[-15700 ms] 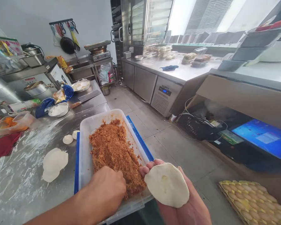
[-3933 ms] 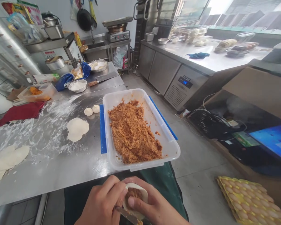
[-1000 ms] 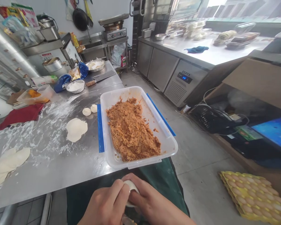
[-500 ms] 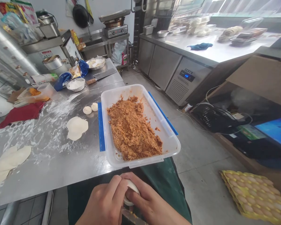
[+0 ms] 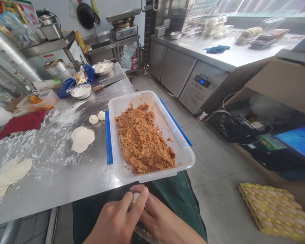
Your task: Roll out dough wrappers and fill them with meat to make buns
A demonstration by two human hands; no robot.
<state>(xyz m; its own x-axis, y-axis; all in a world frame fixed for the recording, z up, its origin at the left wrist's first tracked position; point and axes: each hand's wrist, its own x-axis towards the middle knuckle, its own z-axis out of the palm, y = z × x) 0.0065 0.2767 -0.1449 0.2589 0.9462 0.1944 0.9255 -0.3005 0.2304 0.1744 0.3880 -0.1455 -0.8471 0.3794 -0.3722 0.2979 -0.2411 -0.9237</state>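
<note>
The main risk is a split seam. The dough piece (image 5: 136, 197) is pinched shut from several sides at once, and if the fingers press unevenly or the skin is stretched thin over what is inside, it could tear and leak filling onto the green apron (image 5: 178, 196) below. Greasy crumbs caught along the pinched edge would also stop the dough from sticking to itself. A second hazard is the plastic tub (image 5: 186, 149) of brown shredded filling (image 5: 142, 142). Its near end seems to jut past the near edge of the steel table (image 5: 53, 183), just beyond the hands, so a raised knuckle or elbow could tip it.

Both hands are clenched on the dough piece, low in the scene and close to the body, in front of the table and not above it. The left hand (image 5: 117, 220) wraps over from the left, with its thumb and forefinger closed on the top of the dough. The right hand (image 5: 165, 225) cups it from below and from the right. Only a small pale crown of dough shows between the fingertips, and the rest is hidden inside the grip. On the floured table to the far left, well apart from the hands, lie a flat dough round (image 5: 82, 139) and two small dough balls (image 5: 93, 119)
</note>
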